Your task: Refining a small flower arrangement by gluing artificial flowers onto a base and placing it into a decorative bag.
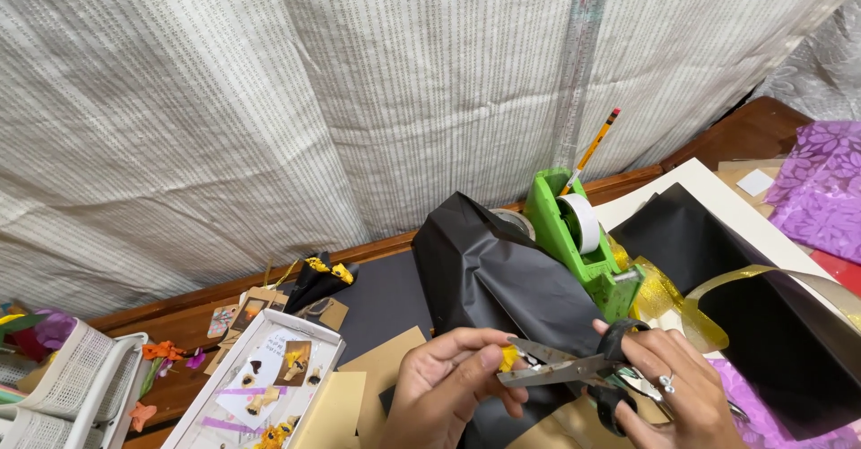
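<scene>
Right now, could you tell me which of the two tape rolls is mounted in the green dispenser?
The white tape roll sits in the green dispenser. The other, greyish roll lies behind the crumpled black paper, outside the dispenser.

white open box [235, 359] w/ small tags bottom left, brown card tags [254, 305] behind it

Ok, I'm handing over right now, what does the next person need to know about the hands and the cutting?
Left hand: fingers pinch a small yellow piece at the blades.
Right hand: fingers through the black handles of the scissors, blades open around the piece.
Nearby: black paper behind the hands, green tape dispenser, gold ribbon, white tray of small paper pieces on the left.
Done: piece lined up. Left: cut not yet closed.
</scene>
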